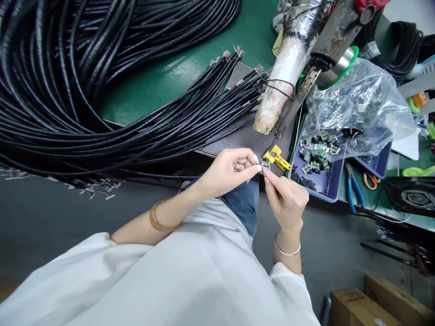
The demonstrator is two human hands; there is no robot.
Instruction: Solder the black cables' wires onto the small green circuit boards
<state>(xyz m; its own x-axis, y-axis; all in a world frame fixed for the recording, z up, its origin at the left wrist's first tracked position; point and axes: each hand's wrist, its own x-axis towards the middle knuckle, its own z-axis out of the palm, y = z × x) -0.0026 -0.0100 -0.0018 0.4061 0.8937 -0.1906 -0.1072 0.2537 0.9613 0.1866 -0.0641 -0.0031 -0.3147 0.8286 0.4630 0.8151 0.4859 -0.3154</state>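
Observation:
A tiny green circuit board (267, 164) is held up in front of me, just past the front edge of the bench. My left hand (234, 167) pinches it from the left between thumb and forefinger, with white wraps on the fingertips. From the right, the closed thumb and forefinger of my right hand (287, 194) meet at the board's near edge; a thin part there is too small to make out. Right behind the board lies a yellow plastic tool (277, 157). A soldering iron (299, 102) slants down with its long tip ending above that tool.
Black cables (190, 108) with stripped coloured ends cover the bench's left. A wrapped tube (278, 90) hangs beside the iron. Rightward are a blue tray (335, 181) of circuit boards and black sleeves, a plastic bag (363, 99), pliers (353, 188) and scissors (370, 181). Cartons (363, 308) stand below.

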